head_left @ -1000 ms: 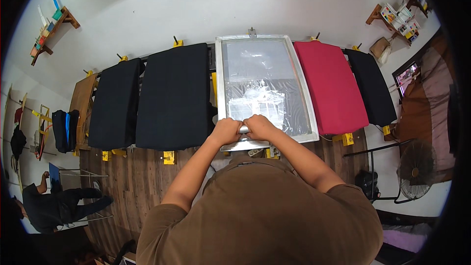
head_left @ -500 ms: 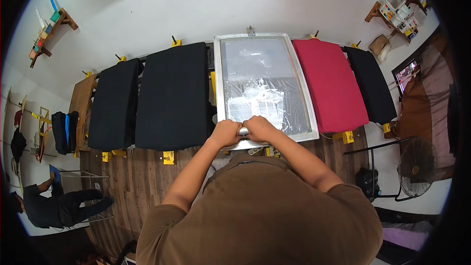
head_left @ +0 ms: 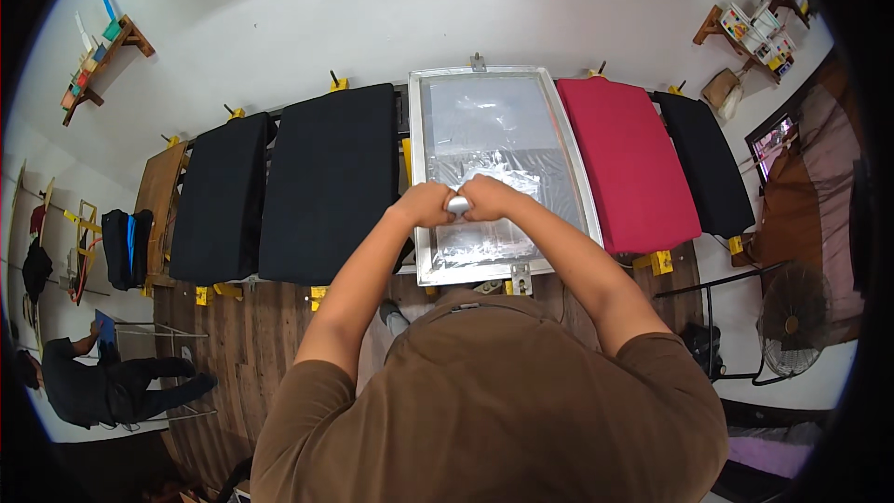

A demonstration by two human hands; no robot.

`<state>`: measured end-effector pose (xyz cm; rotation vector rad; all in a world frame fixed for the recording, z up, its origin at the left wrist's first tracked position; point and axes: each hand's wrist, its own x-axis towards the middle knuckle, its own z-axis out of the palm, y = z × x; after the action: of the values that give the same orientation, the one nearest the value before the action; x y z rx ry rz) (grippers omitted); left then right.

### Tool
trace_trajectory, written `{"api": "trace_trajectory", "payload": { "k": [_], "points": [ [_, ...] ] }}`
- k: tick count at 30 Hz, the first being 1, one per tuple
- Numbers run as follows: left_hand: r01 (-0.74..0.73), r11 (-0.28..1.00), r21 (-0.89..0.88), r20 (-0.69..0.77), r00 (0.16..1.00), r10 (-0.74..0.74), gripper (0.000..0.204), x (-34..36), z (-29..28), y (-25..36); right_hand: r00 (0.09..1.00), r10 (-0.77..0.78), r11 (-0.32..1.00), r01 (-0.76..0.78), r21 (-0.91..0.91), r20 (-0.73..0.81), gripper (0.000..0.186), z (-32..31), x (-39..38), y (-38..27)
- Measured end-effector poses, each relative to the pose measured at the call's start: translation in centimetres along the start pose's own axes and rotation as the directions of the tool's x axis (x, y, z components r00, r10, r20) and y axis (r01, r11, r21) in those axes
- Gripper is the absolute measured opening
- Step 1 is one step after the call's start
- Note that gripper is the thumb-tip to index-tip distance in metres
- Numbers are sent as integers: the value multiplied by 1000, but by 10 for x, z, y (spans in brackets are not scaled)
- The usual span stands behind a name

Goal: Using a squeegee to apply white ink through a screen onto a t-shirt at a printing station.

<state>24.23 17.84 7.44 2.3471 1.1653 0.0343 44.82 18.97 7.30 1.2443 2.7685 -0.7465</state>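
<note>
Silver tool [head_left: 457, 206], grasped by left hand [head_left: 426, 203] and right hand [head_left: 487, 197], above lower half of framed screen [head_left: 417, 149].
Tool mostly hidden by the curled fingers; contact with mesh cannot be told. Screen set between black pad [head_left: 331, 177] and red pad [head_left: 629, 168]; white patch partly covered by hands, blurred by glare. Co-worker [head_left: 79, 382] seen small at left, indistinct.
</note>
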Motion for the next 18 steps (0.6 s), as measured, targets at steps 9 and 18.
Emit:
{"api": "trace_trajectory", "payload": {
  "k": [9, 18],
  "points": [
    [46, 991, 125, -66, 997, -38, 28, 25, -14, -13, 999, 23, 1000, -24, -2, -47, 29, -9, 29, 21],
    [53, 980, 190, -133, 991, -28, 24, 26, 3, -16, 995, 53, 997, -57, -51, -79, 31, 5, 26, 23]
  ]
}}
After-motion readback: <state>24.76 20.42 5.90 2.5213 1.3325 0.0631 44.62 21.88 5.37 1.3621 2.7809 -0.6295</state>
